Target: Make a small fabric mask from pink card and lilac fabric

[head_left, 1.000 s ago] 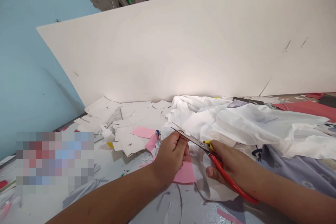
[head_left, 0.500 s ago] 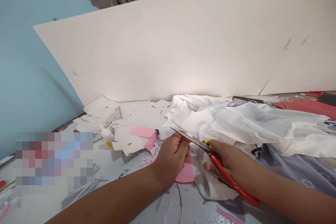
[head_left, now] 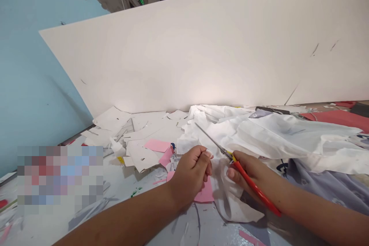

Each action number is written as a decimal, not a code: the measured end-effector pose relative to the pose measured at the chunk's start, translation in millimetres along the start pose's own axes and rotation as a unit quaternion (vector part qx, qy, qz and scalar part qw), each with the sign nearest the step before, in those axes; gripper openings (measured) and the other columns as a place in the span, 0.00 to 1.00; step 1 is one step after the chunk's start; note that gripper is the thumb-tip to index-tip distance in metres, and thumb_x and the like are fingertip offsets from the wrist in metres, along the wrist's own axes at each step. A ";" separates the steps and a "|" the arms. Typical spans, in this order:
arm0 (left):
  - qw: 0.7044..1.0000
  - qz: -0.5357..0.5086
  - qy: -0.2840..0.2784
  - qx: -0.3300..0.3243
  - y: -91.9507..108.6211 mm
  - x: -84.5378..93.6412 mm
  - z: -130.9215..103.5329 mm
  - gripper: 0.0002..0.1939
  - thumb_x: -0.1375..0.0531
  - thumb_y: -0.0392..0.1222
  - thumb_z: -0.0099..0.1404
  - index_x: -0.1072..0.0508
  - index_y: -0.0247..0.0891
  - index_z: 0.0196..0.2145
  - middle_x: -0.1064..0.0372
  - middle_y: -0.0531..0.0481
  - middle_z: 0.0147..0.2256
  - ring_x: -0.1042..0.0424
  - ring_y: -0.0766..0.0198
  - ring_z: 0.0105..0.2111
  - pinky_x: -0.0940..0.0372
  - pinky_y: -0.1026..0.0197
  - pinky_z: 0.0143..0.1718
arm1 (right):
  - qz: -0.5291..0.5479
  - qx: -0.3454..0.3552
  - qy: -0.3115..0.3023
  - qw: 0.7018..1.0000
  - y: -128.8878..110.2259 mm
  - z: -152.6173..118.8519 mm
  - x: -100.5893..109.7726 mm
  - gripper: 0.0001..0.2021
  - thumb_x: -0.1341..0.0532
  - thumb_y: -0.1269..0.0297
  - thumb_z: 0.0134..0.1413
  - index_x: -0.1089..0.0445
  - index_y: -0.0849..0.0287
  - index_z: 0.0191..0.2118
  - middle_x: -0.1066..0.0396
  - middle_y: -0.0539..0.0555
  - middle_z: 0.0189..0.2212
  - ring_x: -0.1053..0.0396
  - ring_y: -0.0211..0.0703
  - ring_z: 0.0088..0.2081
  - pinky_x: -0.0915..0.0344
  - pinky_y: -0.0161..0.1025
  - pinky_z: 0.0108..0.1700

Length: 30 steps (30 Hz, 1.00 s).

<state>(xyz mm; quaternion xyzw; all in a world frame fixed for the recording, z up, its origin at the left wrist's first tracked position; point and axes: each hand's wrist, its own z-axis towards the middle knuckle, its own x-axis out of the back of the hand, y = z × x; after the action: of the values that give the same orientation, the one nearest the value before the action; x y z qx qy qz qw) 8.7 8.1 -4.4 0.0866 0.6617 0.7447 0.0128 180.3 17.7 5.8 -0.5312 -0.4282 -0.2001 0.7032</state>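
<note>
My right hand (head_left: pixel 250 169) grips a pair of scissors (head_left: pixel 248 182) with red handles and a yellow part near the pivot. Their blades look closed and point up and left over white cloth. My left hand (head_left: pixel 193 173) is closed in a pinch just left of the scissors, apart from the blades. A tiny white bit shows at its fingertips, too small to name. White fabric (head_left: pixel 230 196) hangs down between the two hands onto the table. Under my left hand lies a piece of pink paper or cloth (head_left: pixel 205 192), partly hidden.
Crumpled white cloth (head_left: pixel 268 130) spreads behind my hands, with grey-purple printed fabric (head_left: pixel 323 184) at right. White card pieces (head_left: pixel 144 153), a small white bottle with a yellow label (head_left: pixel 117 148) and pink scraps (head_left: pixel 157 145) lie left. A white panel (head_left: pixel 196 61) stands behind.
The scissors have closed and drawn away from my left hand, their tips now higher and further right. My left hand stays nearly in place, still pinched.
</note>
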 end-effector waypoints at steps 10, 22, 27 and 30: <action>0.973 -0.216 -0.043 0.070 -3.9 9.8 10.5 0.15 0.52 0.50 0.60 0.35 0.35 0.33 0.40 0.53 0.20 0.44 0.73 0.17 0.47 0.69 0.19 | -0.056 -0.144 0.043 0.987 4.9 6.7 11.7 0.11 0.47 0.54 0.46 0.42 0.57 0.24 0.36 0.50 0.21 0.38 0.40 0.22 0.45 0.34 0.22; 0.961 -0.226 -0.085 0.132 -2.7 10.8 13.0 0.10 0.51 0.37 0.55 0.34 0.35 0.34 0.36 0.47 0.30 0.35 0.65 0.28 0.42 0.64 0.24 | -0.177 0.038 0.156 0.971 6.0 -0.2 5.9 0.15 0.47 0.59 0.48 0.36 0.58 0.43 0.33 0.59 0.35 0.35 0.51 0.37 0.41 0.41 0.32; 0.955 -0.215 -0.156 0.136 0.0 6.0 5.8 0.11 0.50 0.32 0.52 0.36 0.38 0.34 0.36 0.50 0.29 0.37 0.69 0.26 0.43 0.65 0.27 | 0.252 0.035 0.037 0.966 -10.0 -2.4 -13.9 0.16 0.45 0.55 0.50 0.40 0.56 0.43 0.33 0.52 0.29 0.36 0.39 0.29 0.39 0.34 0.30; 0.956 -0.169 -0.193 0.146 0.6 5.8 3.3 0.12 0.49 0.29 0.47 0.37 0.37 0.32 0.37 0.51 0.26 0.39 0.70 0.25 0.45 0.66 0.28 | 0.376 -0.021 0.054 0.925 -6.4 4.0 -25.0 0.11 0.44 0.55 0.49 0.39 0.58 0.31 0.35 0.48 0.19 0.39 0.35 0.23 0.44 0.32 0.24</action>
<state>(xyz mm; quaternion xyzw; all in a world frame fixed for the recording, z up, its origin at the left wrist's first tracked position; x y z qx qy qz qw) 3.6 12.1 -2.8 0.1166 0.7530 0.5962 0.2527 160.1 14.8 -10.6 -0.6560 -0.1544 0.0414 0.7377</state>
